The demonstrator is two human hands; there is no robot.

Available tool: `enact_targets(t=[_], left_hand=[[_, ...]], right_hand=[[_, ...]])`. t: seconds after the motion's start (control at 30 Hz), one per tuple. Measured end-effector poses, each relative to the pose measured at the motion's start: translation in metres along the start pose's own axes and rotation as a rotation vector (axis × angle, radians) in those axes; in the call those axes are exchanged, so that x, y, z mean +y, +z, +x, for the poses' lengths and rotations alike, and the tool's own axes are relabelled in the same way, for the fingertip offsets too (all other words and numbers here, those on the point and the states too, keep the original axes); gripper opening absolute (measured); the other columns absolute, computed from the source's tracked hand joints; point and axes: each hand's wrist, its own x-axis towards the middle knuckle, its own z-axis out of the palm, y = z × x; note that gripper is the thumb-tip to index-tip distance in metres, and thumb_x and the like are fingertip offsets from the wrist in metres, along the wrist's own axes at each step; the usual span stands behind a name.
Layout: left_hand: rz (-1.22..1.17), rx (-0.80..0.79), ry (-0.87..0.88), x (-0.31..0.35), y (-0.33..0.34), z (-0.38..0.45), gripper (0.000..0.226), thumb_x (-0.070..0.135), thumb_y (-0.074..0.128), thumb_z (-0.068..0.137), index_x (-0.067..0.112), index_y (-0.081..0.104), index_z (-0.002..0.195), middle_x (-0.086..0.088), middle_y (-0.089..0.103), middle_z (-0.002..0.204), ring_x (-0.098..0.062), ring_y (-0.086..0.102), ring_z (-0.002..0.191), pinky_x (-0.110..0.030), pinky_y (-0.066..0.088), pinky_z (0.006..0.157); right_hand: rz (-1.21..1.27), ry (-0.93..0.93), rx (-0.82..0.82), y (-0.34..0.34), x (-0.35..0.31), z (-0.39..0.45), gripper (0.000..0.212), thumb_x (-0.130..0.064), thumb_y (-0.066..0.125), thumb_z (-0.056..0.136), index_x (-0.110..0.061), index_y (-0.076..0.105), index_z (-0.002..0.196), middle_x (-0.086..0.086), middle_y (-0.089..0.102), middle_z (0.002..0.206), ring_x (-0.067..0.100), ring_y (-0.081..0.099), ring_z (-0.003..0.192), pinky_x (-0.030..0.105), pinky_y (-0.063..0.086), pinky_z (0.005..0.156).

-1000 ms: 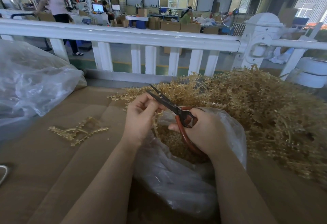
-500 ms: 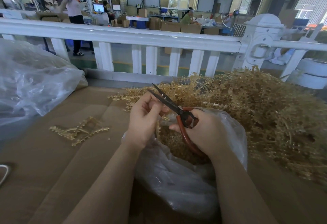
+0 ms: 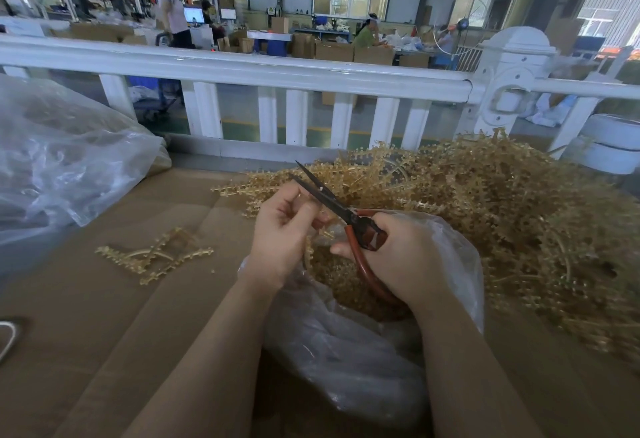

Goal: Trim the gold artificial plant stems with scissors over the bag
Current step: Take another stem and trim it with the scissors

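Gold stem (image 3: 320,231) is pinched in the left hand (image 3: 282,230) over the clear bag (image 3: 346,344), between the parted blades of the scissors (image 3: 332,200) gripped by the right hand (image 3: 398,257). Clippings (image 3: 341,276) fill the bag; a few trimmed stems (image 3: 156,256) lie left, a big pile (image 3: 485,216) waits right, so much work is left.

Stem (image 3: 313,226) mostly hidden in left hand (image 3: 282,230) (grip unclear), far workers blurred

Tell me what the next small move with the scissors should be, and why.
Probably close the scissors to snip. Their blades stand open beside the left hand, which pinches a gold stem above the open bag, so the cut piece should drop in. The right hand already grips the red handles.
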Motion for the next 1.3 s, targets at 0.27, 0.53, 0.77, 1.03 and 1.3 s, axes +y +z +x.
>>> enact_targets(t=[0.27, 0.53, 0.77, 1.03, 1.3], left_hand=[[-0.006, -0.069, 0.011, -0.002, 0.002, -0.002, 0.02, -0.011, 0.045, 0.096, -0.007, 0.064, 0.102, -0.014, 0.067, 0.079, -0.015, 0.064, 0.072, -0.022, 0.053, 0.065], [-0.013, -0.043, 0.043, 0.001, 0.002, -0.003, 0.02, -0.013, 0.045, 0.096, -0.008, 0.063, 0.103, -0.012, 0.064, 0.076, -0.015, 0.061, 0.071, -0.022, 0.052, 0.068], [-0.027, -0.008, 0.04, -0.001, 0.001, -0.002, 0.017, -0.011, 0.045, 0.097, -0.01, 0.062, 0.102, -0.029, 0.063, 0.083, -0.021, 0.063, 0.074, -0.029, 0.054, 0.073], [-0.115, -0.005, -0.018, -0.006, -0.001, 0.001, 0.014, -0.001, 0.051, 0.099, 0.004, 0.06, 0.09, -0.003, 0.066, 0.069, -0.012, 0.065, 0.068, -0.022, 0.053, 0.071], [-0.073, -0.082, -0.024, -0.014, 0.002, 0.001, 0.015, 0.005, 0.054, 0.099, 0.012, 0.064, 0.09, 0.001, 0.071, 0.071, -0.01, 0.07, 0.073, -0.019, 0.054, 0.069]], right_hand=[[0.049, 0.026, 0.002, 0.0, -0.003, 0.0, 0.039, -0.09, 0.061, 0.057, -0.057, 0.059, 0.078, -0.047, 0.058, 0.089, -0.021, 0.055, 0.086, 0.002, 0.041, 0.064], [-0.009, 0.002, 0.045, 0.0, -0.002, 0.0, 0.048, -0.1, 0.05, 0.053, -0.056, 0.049, 0.073, -0.051, 0.052, 0.091, -0.017, 0.054, 0.086, 0.011, 0.036, 0.058], [0.047, 0.025, 0.017, 0.001, -0.001, 0.0, 0.052, -0.098, 0.054, 0.052, -0.053, 0.057, 0.077, -0.046, 0.057, 0.089, -0.017, 0.056, 0.083, 0.008, 0.039, 0.055], [0.332, 0.11, 0.035, 0.006, -0.003, 0.001, 0.036, -0.078, 0.069, 0.063, -0.048, 0.07, 0.082, -0.019, 0.07, 0.072, 0.0, 0.067, 0.07, 0.022, 0.05, 0.064], [0.419, 0.253, -0.02, 0.005, -0.008, 0.005, 0.011, -0.036, 0.078, 0.084, -0.029, 0.077, 0.075, -0.004, 0.075, 0.071, 0.015, 0.072, 0.068, 0.034, 0.061, 0.067]])
